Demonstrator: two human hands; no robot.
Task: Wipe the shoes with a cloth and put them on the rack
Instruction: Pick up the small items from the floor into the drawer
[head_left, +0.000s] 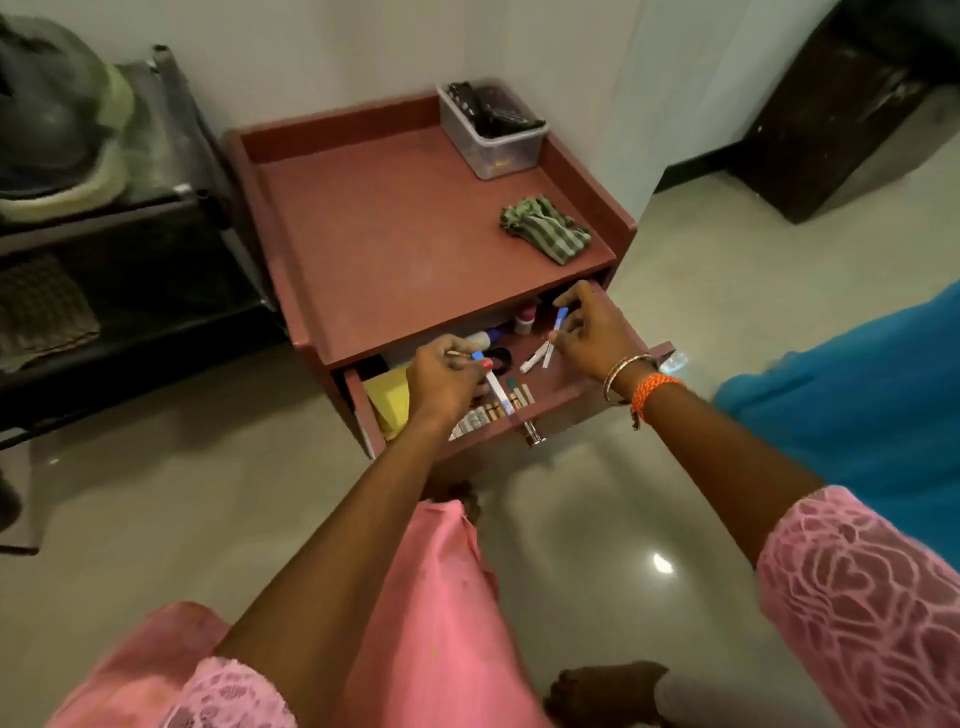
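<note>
Black metal rack (156, 218) stands at the far left against the wall, with one grey and pale-green shoe (57, 130) on its top shelf, blurred and close to the shelf's front edge; a knock to the frame could tip it off. Just right of the rack stands a red-brown bedside cabinet (363, 223). Its drawer (566, 395) is pulled out over the floor and cluttered with small items. The left hand (447, 376) pinches a white pen-like stick with a blue cap (493, 384) above the drawer's left half. The right hand (592, 332) pinches a similar stick (560, 318) over the drawer's right half. Both hands are occupied, so neither is free for wiping. The green striped cloth (545, 228) lies crumpled near the cabinet top's right edge, untouched; a brushing forearm could push it over that edge. A clear plastic tub (493, 135) sits in the back right corner. The drawer's protruding corner is a likely knee hazard.
</note>
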